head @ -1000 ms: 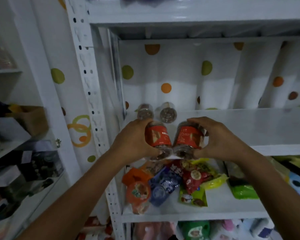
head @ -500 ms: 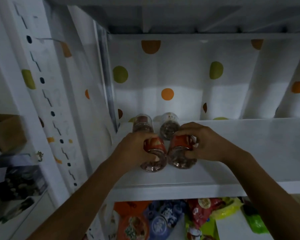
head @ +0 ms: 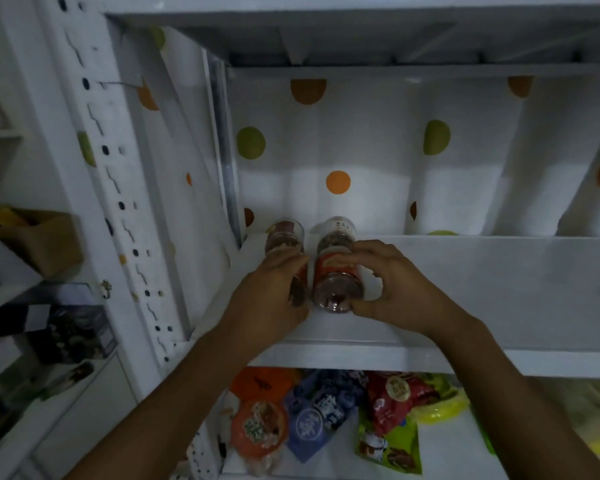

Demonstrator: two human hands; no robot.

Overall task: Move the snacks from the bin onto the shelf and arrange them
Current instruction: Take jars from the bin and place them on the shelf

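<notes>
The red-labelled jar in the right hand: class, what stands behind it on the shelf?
Behind the red-labelled jar in the right hand stands another clear jar; its lower part is covered.

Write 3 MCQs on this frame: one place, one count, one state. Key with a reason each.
1. Where do the two back jars stand?
A. shelf's back left corner
B. shelf's right end
C. lower shelf

2. How many jars show on the shelf?
A. two
B. four
C. six

3. What is the right hand doing?
A. hanging free
B. gripping a red-labelled jar
C. holding a bag

Key:
1 A: the back jars stand by the left wall of the shelf, against the dotted backing.
2 B: two back jars plus one under each hand.
3 B: the right hand wraps the red-labelled jar; the left hand covers the other jar.
</notes>
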